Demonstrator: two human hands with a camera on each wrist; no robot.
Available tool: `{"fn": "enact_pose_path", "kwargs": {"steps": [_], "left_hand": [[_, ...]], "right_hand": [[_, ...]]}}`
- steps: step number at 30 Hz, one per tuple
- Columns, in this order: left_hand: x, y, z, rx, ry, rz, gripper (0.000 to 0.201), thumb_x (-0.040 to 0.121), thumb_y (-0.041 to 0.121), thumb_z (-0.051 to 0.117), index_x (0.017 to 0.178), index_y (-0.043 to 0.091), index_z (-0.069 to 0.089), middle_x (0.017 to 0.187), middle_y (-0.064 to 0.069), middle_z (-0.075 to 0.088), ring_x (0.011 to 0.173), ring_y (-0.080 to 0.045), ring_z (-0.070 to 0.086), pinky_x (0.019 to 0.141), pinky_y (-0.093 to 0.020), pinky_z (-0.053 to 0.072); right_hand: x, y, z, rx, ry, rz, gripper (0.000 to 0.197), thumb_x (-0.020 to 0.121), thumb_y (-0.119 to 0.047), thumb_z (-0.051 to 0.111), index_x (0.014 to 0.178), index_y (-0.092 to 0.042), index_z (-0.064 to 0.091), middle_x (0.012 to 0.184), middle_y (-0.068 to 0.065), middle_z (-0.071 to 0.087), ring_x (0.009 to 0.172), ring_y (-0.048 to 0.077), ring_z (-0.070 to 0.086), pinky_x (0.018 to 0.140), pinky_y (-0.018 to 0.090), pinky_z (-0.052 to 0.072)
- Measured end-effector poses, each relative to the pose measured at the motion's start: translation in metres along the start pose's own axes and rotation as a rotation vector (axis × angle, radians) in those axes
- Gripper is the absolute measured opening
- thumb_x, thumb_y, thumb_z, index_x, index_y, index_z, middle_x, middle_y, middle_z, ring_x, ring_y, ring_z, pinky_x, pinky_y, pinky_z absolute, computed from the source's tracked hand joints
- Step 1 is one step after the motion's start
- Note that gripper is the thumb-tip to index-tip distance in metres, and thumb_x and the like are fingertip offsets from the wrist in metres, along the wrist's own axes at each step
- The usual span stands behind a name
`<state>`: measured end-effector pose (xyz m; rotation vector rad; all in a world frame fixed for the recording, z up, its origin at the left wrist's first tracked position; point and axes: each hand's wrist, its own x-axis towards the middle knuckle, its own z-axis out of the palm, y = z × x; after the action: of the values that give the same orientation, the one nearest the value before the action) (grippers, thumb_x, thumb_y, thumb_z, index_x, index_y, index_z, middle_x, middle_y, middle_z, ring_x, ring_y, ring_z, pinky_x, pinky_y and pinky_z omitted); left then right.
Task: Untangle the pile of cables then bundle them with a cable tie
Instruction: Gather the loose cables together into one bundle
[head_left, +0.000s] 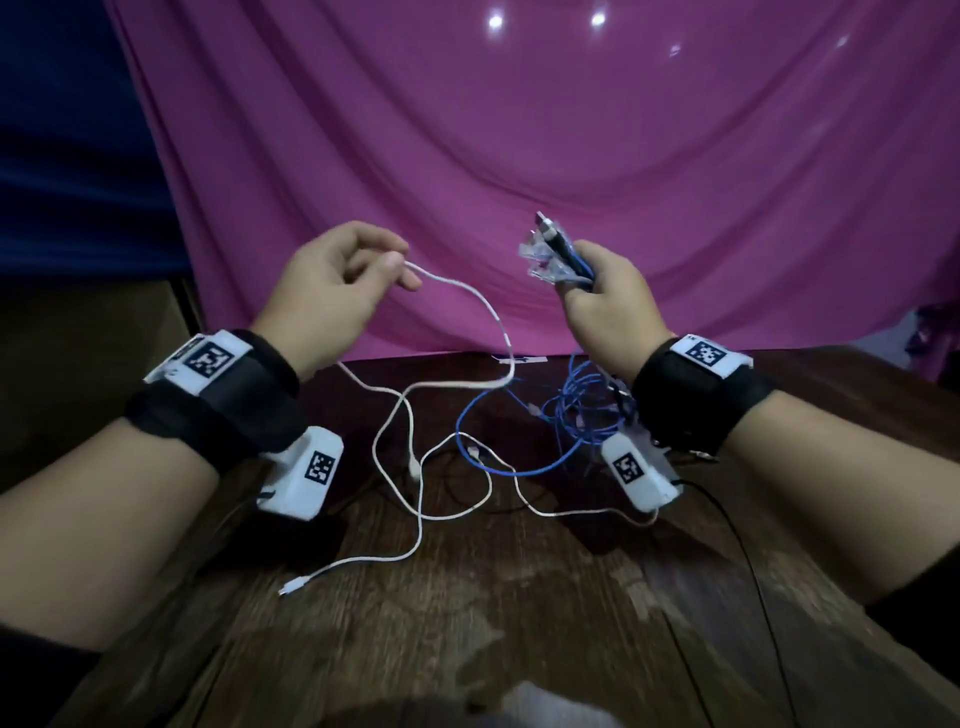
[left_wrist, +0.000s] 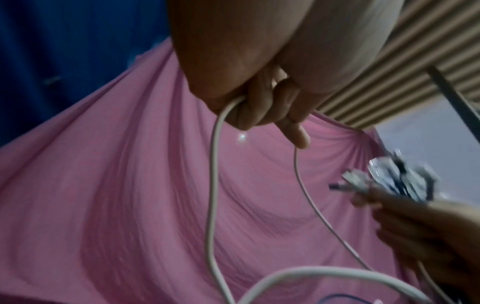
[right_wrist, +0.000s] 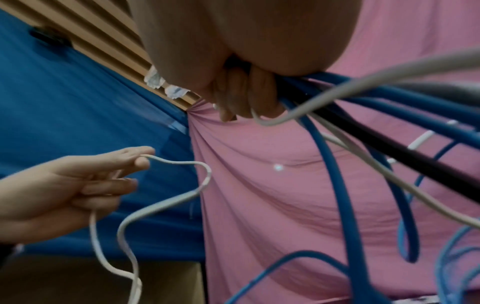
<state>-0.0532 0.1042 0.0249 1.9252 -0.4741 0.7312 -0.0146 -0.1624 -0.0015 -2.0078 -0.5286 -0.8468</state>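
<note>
In the left wrist view the connector ends (left_wrist: 389, 181) bunched in the right hand (left_wrist: 426, 230) smear into a grey blur, so I can't tell one plug type from another. That hand runs off the picture's right edge. From the head view, the blue cables (head_left: 576, 415) vanish behind the right wrist strap (head_left: 701, 395), so where they join the bunch stays hidden. Beyond those cables a small white strip (head_left: 522, 359) on the table (head_left: 519, 597) is too small to tell
</note>
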Motion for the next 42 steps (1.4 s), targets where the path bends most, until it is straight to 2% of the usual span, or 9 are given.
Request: {"fn": "enact_pose_path", "kwargs": {"steps": [4,8,15,20,25,31,34,37,42], "left_hand": [[-0.006,0.013,0.013,-0.017,-0.147,0.056,0.008,0.102,0.013,0.06,0.104,0.007,0.064,0.084,0.003,0.078,0.078,-0.032,0.058,0.08,-0.038,0.041],[-0.008,0.013,0.011,0.028,-0.167,0.1,0.003,0.099,0.018,0.065,0.097,0.017,0.067,0.082,0.001,0.078,0.07,-0.01,0.065,0.071,-0.025,0.047],[-0.02,-0.03,-0.031,0.249,-0.192,-0.071,0.03,0.1,0.037,0.06,0.087,0.014,0.073,0.062,0.002,0.051,0.057,-0.009,0.04,0.054,-0.025,0.032],[-0.035,-0.067,-0.058,0.061,-0.142,-0.391,0.038,0.105,0.04,0.051,0.092,0.007,0.067,0.058,0.002,0.043,0.039,-0.007,0.028,0.037,-0.012,0.02],[-0.065,-0.074,-0.034,0.079,-0.654,-0.653,0.021,0.102,0.01,0.055,0.12,0.014,0.065,0.084,-0.011,0.069,0.045,-0.011,0.051,0.039,-0.021,0.042],[-0.106,-0.074,0.019,0.17,-1.319,-0.71,0.018,0.095,0.023,0.069,0.112,0.027,0.073,0.074,0.017,0.06,0.069,-0.005,0.055,0.065,-0.029,0.06],[-0.109,-0.087,0.02,0.186,-1.212,-0.777,0.015,0.098,0.037,0.066,0.093,0.023,0.066,0.074,0.005,0.059,0.067,-0.009,0.063,0.059,-0.029,0.059],[-0.094,-0.109,-0.007,0.336,-0.803,-0.794,0.031,0.107,0.037,0.046,0.084,0.018,0.055,0.068,-0.004,0.054,0.055,-0.015,0.06,0.049,-0.028,0.053],[-0.071,-0.147,-0.057,0.153,-0.207,-0.817,0.026,0.107,0.025,0.051,0.087,0.01,0.056,0.068,-0.009,0.054,0.056,-0.018,0.059,0.048,-0.027,0.05]], "right_hand": [[-0.011,-0.026,0.018,0.139,-0.252,0.016,0.013,0.098,-0.007,0.056,0.101,-0.005,0.069,0.072,-0.002,0.058,0.061,-0.003,0.041,0.06,0.025,0.037],[-0.024,-0.027,0.021,0.158,-0.54,0.054,0.021,0.099,-0.006,0.055,0.083,-0.011,0.067,0.056,-0.012,0.043,0.049,0.005,0.034,0.05,0.023,0.031],[0.007,0.004,-0.012,-0.127,-0.181,0.103,0.023,0.098,-0.014,0.058,0.076,-0.02,0.064,0.051,-0.007,0.046,0.043,0.003,0.04,0.05,0.023,0.031],[0.013,0.021,-0.033,-0.159,-0.179,0.135,0.026,0.095,-0.012,0.055,0.071,-0.021,0.061,0.045,-0.019,0.051,0.041,0.002,0.044,0.05,0.023,0.031],[0.01,0.022,-0.035,-0.159,-0.13,0.149,0.023,0.097,-0.014,0.055,0.076,-0.019,0.065,0.045,-0.023,0.052,0.043,0.0,0.047,0.051,0.025,0.03],[0.012,0.024,-0.035,-0.178,-0.119,0.18,0.023,0.095,-0.015,0.055,0.075,-0.019,0.065,0.043,-0.014,0.05,0.04,0.004,0.043,0.051,0.031,0.032],[0.02,0.032,-0.049,-0.296,-0.108,0.185,0.02,0.093,-0.014,0.055,0.076,-0.017,0.065,0.053,-0.003,0.056,0.053,0.014,0.052,0.057,0.033,0.032],[0.031,0.054,-0.078,-0.569,-0.085,0.148,0.015,0.094,-0.018,0.058,0.083,-0.01,0.065,0.084,0.025,0.067,0.083,0.043,0.062,0.067,0.038,0.037],[0.035,0.095,-0.108,-0.85,-0.17,0.204,0.017,0.092,-0.017,0.058,0.096,-0.005,0.069,0.098,0.032,0.069,0.093,0.049,0.066,0.074,0.045,0.05]]}}
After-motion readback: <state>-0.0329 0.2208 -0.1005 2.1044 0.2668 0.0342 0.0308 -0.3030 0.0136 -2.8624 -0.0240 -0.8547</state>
